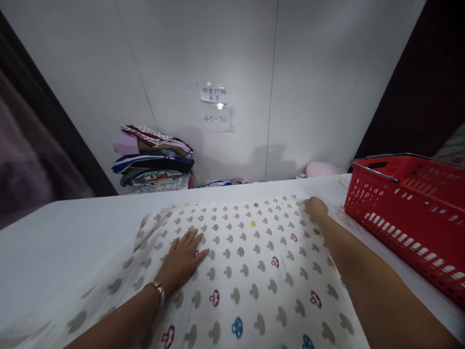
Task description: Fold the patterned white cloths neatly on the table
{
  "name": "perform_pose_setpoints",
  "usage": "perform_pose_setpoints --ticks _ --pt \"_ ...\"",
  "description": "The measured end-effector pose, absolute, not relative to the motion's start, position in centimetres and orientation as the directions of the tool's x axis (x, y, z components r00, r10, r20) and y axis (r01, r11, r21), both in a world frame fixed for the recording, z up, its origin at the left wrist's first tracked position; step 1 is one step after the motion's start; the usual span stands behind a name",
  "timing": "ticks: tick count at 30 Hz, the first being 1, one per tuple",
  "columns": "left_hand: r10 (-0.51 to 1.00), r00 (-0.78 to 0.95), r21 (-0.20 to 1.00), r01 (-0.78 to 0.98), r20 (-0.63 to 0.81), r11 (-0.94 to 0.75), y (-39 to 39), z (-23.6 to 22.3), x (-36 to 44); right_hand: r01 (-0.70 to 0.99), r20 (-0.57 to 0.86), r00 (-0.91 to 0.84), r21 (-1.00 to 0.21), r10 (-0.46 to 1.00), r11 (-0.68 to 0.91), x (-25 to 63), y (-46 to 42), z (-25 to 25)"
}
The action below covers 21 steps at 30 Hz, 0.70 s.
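A white cloth (250, 278) printed with grey and coloured mushrooms lies spread over the white table, its near part running out of view at the bottom. My left hand (185, 257) rests flat on the left half of the cloth, fingers stretched out, a silver band on the wrist. At the far right corner of the cloth, my right hand (317, 208) is closed on the fabric's edge; its fingertips are mostly hidden. Toward the left, the cloth looks rumpled and its far left edge is loosely bent.
Right of my right arm stands a red plastic basket (403, 218) with a metal handle. A stack of folded fabrics (156, 157) rises beyond the table's far edge, near a pale wall with two paper signs (220, 119). A pink rounded item (321, 169) sits behind the table.
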<state>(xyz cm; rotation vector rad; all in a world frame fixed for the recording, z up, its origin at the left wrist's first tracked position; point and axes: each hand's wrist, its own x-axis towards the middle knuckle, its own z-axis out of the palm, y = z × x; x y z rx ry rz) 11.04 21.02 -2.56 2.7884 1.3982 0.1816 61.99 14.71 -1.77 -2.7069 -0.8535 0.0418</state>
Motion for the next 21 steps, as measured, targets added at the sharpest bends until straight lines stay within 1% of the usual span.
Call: perform_pose_setpoints --ticks 4,11,18,21 --pt "0.798 0.595 0.066 0.796 0.093 -0.601 20.9 -2.5 11.0 0.551 0.058 0.821 -0.337 0.568 -0.763 62.1 15.9 -1.4" --pt "0.804 0.589 0.062 0.802 0.084 -0.594 20.7 -2.1 11.2 0.609 0.198 0.789 -0.379 0.582 -0.696 61.8 15.8 -2.6" --pt "0.808 0.586 0.065 0.805 0.062 -0.589 20.7 -2.2 11.2 0.658 0.192 0.743 -0.386 0.641 -0.647 61.5 16.8 -2.8" --pt "0.813 0.58 0.066 0.81 0.056 -0.582 20.7 -2.2 11.1 0.658 0.194 0.741 -0.398 0.642 -0.639 61.4 17.3 -2.7"
